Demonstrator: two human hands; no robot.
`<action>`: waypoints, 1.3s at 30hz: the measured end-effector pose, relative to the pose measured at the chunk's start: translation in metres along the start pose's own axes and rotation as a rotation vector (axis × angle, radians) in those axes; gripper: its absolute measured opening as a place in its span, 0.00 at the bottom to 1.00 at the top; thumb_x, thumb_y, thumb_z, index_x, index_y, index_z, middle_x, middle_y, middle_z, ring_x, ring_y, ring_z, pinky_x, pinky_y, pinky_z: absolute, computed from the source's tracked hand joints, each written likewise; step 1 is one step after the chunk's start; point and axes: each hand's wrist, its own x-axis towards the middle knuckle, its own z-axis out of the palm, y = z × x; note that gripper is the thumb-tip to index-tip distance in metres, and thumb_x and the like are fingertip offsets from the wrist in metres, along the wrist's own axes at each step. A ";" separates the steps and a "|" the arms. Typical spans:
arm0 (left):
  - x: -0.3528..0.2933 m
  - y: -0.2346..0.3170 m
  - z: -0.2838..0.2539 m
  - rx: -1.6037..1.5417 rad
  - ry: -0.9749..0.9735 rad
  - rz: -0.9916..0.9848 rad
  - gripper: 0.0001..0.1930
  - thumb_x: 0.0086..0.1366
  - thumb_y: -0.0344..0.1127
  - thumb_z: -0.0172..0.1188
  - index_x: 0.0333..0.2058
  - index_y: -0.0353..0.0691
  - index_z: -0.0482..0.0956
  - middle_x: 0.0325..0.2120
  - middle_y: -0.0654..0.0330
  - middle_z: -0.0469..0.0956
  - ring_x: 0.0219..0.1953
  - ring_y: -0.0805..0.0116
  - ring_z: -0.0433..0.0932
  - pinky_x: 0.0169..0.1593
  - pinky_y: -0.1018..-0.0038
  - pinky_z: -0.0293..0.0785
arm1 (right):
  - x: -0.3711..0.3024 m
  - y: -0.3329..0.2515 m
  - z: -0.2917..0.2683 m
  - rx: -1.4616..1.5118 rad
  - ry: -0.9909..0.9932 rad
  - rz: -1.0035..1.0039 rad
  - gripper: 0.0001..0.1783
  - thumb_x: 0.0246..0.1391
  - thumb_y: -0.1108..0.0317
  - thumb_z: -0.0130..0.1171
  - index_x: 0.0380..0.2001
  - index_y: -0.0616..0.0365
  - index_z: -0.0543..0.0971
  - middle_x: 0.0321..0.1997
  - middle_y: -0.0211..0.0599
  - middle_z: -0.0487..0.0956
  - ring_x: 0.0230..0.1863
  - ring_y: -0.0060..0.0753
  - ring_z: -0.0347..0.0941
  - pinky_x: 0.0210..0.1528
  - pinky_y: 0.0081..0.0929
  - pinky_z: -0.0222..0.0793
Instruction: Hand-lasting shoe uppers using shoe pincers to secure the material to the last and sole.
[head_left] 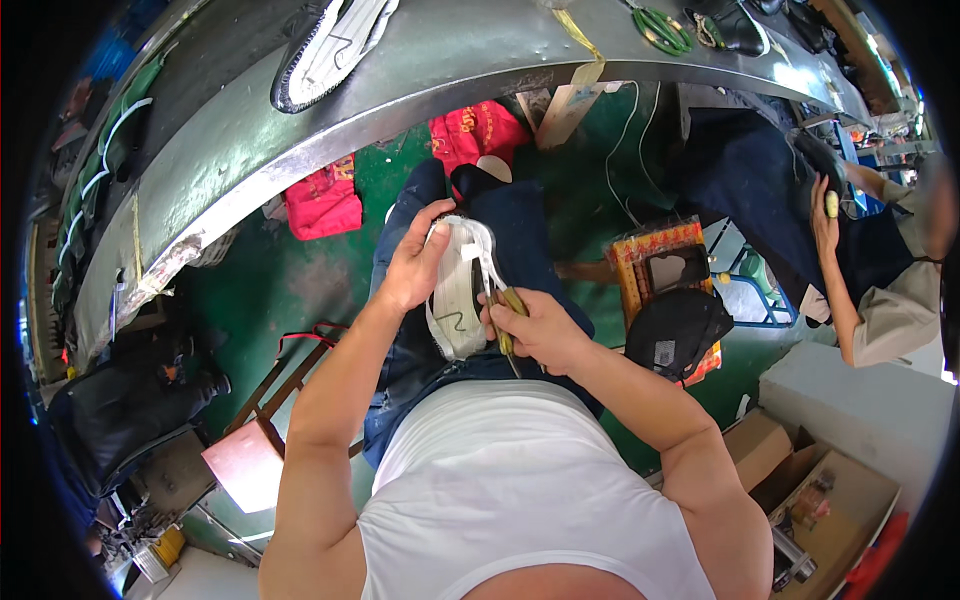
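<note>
Right grip point(545, 330) closed round a yellow-green-handled tool point(515, 302), the fist covering so much that I can't tell whether it's one tool or two; thin metal shows beside the shoe's right edge, and a point pokes out below. Left grip point(418, 262) clamped on the far end of the shoe point(458, 300), thumb on top, fingertips lost from view. And the shoe sits over the lap, between the two hands, pale underside up, a dark squiggle on its near end, the upper mostly hidden. Under it, dark blue trousers point(408, 205). Beyond, red cloths point(325, 205) over the green floor point(290, 285), partly behind the tabletop point(450, 75). Up there, a second shoe point(335, 55), pale side up, cropped by the top rim, and a green-handled tool point(662, 32), its far end clipped. Off right, a black cap point(685, 325) covers part of an orange-patterned box point(650, 242); a co-worker point(885, 320) leans in, head blurred, a small yellowish thing point(832, 204) at the hand too tiny to name. Lower right, an open carton point(850, 500), contents murky.
</note>
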 end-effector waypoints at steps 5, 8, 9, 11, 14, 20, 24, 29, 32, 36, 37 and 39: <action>-0.022 0.003 -0.001 0.242 0.043 0.248 0.19 0.74 0.37 0.48 0.61 0.38 0.65 0.61 0.52 0.65 0.64 0.63 0.61 0.68 0.69 0.52 | -0.014 -0.026 -0.006 -0.255 -0.069 -0.041 0.14 0.64 0.65 0.53 0.47 0.63 0.75 0.31 0.30 0.78 0.22 0.16 0.66 0.26 0.19 0.63; -0.042 0.021 0.002 0.324 0.083 0.286 0.24 0.75 0.38 0.47 0.65 0.37 0.58 0.62 0.50 0.64 0.65 0.61 0.61 0.68 0.69 0.52 | -0.030 -0.012 -0.008 -0.202 -0.174 -0.019 0.15 0.64 0.66 0.53 0.49 0.62 0.74 0.40 0.33 0.77 0.34 0.20 0.71 0.34 0.23 0.73; -0.047 0.020 0.002 0.353 0.122 0.351 0.27 0.75 0.39 0.47 0.67 0.37 0.53 0.63 0.50 0.63 0.65 0.60 0.60 0.68 0.68 0.52 | -0.032 -0.008 -0.008 -0.121 -0.212 -0.007 0.15 0.64 0.66 0.53 0.50 0.63 0.74 0.43 0.35 0.76 0.39 0.22 0.72 0.38 0.25 0.76; -0.053 0.018 0.001 0.382 0.170 0.415 0.30 0.75 0.39 0.46 0.69 0.36 0.48 0.63 0.49 0.62 0.65 0.59 0.59 0.68 0.67 0.51 | -0.028 -0.006 -0.010 -0.121 -0.277 0.086 0.22 0.65 0.67 0.54 0.58 0.65 0.68 0.58 0.39 0.71 0.60 0.33 0.68 0.46 0.34 0.79; -0.059 0.014 -0.007 0.410 0.178 0.426 0.34 0.76 0.45 0.42 0.72 0.39 0.41 0.65 0.48 0.58 0.65 0.62 0.59 0.68 0.68 0.52 | -0.024 -0.003 -0.001 -0.081 -0.243 0.023 0.16 0.64 0.66 0.54 0.51 0.64 0.73 0.45 0.39 0.76 0.43 0.24 0.71 0.40 0.27 0.76; -0.063 0.019 -0.007 0.482 0.139 0.364 0.34 0.76 0.48 0.41 0.72 0.38 0.41 0.66 0.48 0.57 0.65 0.60 0.59 0.67 0.67 0.52 | -0.017 -0.007 0.009 -0.054 -0.267 -0.046 0.14 0.65 0.66 0.52 0.49 0.64 0.75 0.37 0.35 0.78 0.31 0.17 0.68 0.30 0.19 0.65; -0.061 0.018 -0.014 0.445 0.119 0.278 0.30 0.74 0.42 0.47 0.69 0.36 0.51 0.66 0.45 0.57 0.70 0.53 0.54 0.70 0.66 0.49 | -0.016 -0.018 0.018 -0.078 -0.189 -0.024 0.15 0.67 0.65 0.51 0.50 0.64 0.73 0.36 0.34 0.77 0.31 0.17 0.69 0.27 0.14 0.61; -0.053 0.008 -0.019 0.397 0.098 0.238 0.26 0.73 0.41 0.50 0.66 0.37 0.59 0.66 0.44 0.59 0.70 0.52 0.54 0.70 0.65 0.49 | -0.008 -0.009 0.017 -0.024 -0.155 -0.056 0.14 0.66 0.65 0.50 0.49 0.63 0.74 0.34 0.35 0.79 0.30 0.17 0.69 0.27 0.13 0.61; -0.052 0.010 -0.013 0.501 0.108 0.307 0.26 0.74 0.43 0.49 0.65 0.39 0.60 0.66 0.44 0.59 0.70 0.52 0.54 0.70 0.65 0.48 | -0.013 -0.003 0.005 -0.153 -0.177 -0.083 0.11 0.65 0.69 0.50 0.46 0.64 0.75 0.36 0.34 0.78 0.32 0.19 0.72 0.33 0.19 0.68; -0.045 0.007 -0.010 0.456 0.090 0.247 0.26 0.75 0.46 0.47 0.65 0.38 0.61 0.66 0.46 0.60 0.70 0.52 0.56 0.70 0.66 0.50 | -0.016 -0.015 0.012 -0.157 -0.113 -0.007 0.12 0.64 0.70 0.50 0.47 0.66 0.74 0.42 0.37 0.78 0.44 0.29 0.77 0.43 0.27 0.74; -0.042 0.004 -0.012 0.437 0.073 0.202 0.26 0.75 0.47 0.46 0.64 0.39 0.61 0.65 0.46 0.60 0.69 0.52 0.57 0.69 0.66 0.52 | -0.014 -0.016 0.012 -0.156 -0.107 -0.009 0.12 0.64 0.70 0.50 0.47 0.66 0.74 0.42 0.37 0.78 0.44 0.29 0.77 0.43 0.27 0.74; -0.036 -0.002 -0.015 0.418 0.053 0.156 0.26 0.75 0.48 0.45 0.64 0.39 0.62 0.65 0.47 0.61 0.68 0.53 0.59 0.69 0.67 0.53 | -0.009 -0.019 0.011 -0.135 -0.060 0.031 0.12 0.64 0.70 0.51 0.46 0.65 0.75 0.41 0.37 0.78 0.42 0.29 0.78 0.42 0.27 0.75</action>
